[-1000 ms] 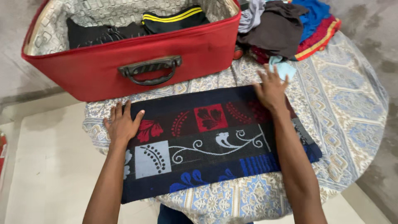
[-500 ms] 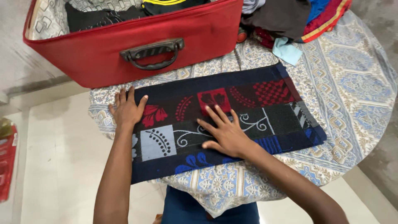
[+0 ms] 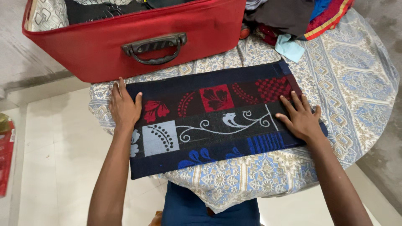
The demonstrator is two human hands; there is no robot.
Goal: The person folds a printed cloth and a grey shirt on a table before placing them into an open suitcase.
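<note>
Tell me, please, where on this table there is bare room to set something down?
The widest bare patch of the patterned tablecloth lies right of the folded dark towel, below the clothes pile. A thin strip runs along the near edge, in front of the towel. Between the red suitcase and the towel it is tight; the left hand and right hand press the towel's ends.

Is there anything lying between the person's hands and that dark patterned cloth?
Nothing visible. The left hand lies flat on the dark patterned cloth at its left end, and the right hand lies flat on its right end. Both palms touch the fabric directly.
</note>
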